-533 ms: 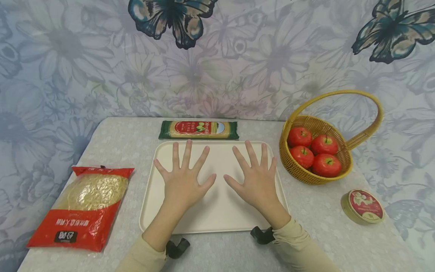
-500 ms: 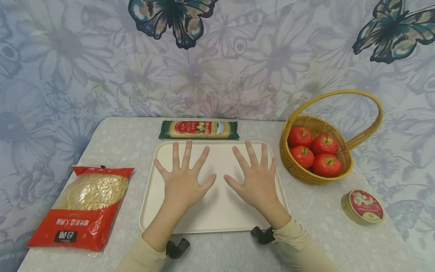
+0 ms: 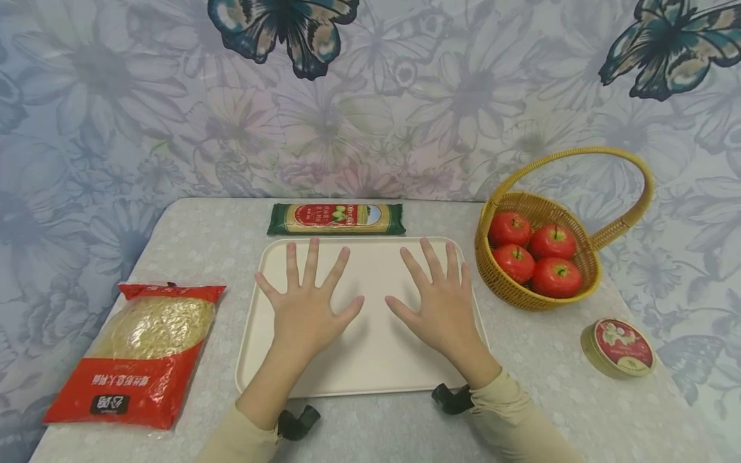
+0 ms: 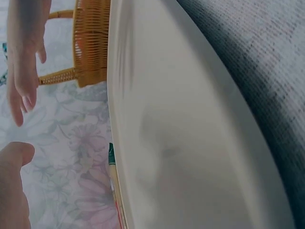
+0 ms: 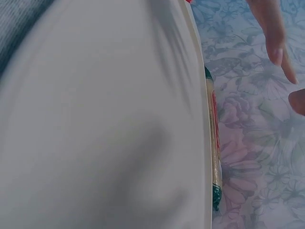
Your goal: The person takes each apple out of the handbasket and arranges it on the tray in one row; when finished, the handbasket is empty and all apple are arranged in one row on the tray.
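Both hands hover over a cream rectangular tray [image 3: 370, 376], fingers spread and backs up. My left hand [image 3: 307, 315] is above the tray's left half, my right hand [image 3: 446, 312] above its right half. Neither holds anything. In both wrist views the hands stand off the tray, with soft shadows on its surface. A green-ended pack of spaghetti [image 3: 336, 219] lies just behind the tray's far edge; part of that pack [image 5: 214, 138] shows past the rim in the right wrist view.
A red bag of pasta [image 3: 136, 357] lies left of the tray. To the right stands a tall-handled wicker basket [image 3: 503, 289] with several red apples [image 3: 556, 278]. A round red-and-gold tin [image 3: 619, 348] sits nearer, at the right. A floral cloth backdrop [image 3: 370, 128] rises behind the table.
The hands have moved slightly apart, left hand leftward and right hand a little rightward. The head view has shifted slightly. Objects on the table stay in place.
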